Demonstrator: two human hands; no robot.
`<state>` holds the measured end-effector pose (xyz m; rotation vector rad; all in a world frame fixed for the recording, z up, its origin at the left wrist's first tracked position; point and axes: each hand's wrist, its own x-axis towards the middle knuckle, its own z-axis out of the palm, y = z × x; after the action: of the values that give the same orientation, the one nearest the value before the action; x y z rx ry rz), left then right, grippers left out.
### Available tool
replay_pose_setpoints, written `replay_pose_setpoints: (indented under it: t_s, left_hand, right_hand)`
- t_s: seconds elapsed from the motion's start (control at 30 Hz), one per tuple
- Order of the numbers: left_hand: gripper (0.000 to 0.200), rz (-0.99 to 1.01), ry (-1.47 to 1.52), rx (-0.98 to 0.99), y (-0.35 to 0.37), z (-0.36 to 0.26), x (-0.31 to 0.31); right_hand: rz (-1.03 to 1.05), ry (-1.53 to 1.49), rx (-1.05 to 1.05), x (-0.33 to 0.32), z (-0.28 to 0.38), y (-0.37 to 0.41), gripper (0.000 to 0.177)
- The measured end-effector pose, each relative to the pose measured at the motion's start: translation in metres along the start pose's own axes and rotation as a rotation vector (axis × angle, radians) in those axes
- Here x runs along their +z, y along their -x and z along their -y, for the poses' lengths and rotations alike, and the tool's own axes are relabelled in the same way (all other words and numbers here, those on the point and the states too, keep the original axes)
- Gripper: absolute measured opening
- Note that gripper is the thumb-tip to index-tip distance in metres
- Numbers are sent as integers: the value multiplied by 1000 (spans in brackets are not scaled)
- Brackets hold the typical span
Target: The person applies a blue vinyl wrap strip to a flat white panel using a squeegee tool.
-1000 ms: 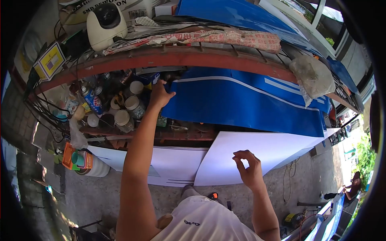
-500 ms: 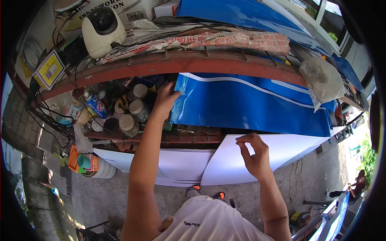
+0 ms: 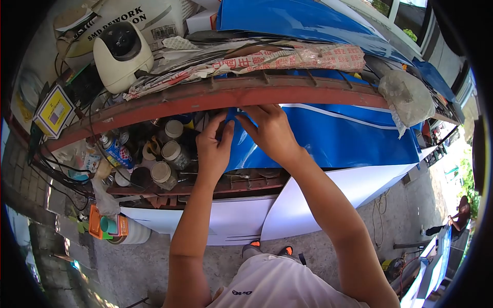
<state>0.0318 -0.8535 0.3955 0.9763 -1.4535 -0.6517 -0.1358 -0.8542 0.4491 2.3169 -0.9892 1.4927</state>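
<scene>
On the shelf under the red rail (image 3: 169,102) | blue sheet (image 3: 334,138) stands on edge, left end beside the paint cans (image 3: 171,151) | left hand (image 3: 214,148) grip closed on its left edge | right hand (image 3: 272,131) grip pinches its top corner

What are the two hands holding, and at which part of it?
The left hand and right hand both pinch the blue sheet at its upper left corner, under the red rail.

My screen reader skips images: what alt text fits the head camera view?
The left hand and right hand hold the top corner of a blue sheet under a red shelf rail. Tins and a spray can stand beside it.
</scene>
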Motion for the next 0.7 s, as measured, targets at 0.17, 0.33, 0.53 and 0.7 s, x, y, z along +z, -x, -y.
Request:
replay_pose_setpoints:
  t_s: [0.17,0.33,0.53,0.7]
  left_hand:
    - [24,-33,-76,126,-4,-1,-4]
    - [22,-41,-80,223,-8,-9,-2]
    - [21,-67,-234,372,-10,-10,-1]
    - [20,-80,-350,414,-8,-8,-1]
  right_hand:
    - [17,-49,31,0,0,-6,32]
    - [19,-21,-10,0,-1,-7,32]
    - [45,-65,-11,-11,2,-14,36]
    - [87,-117,84,-13,0,-13,34]
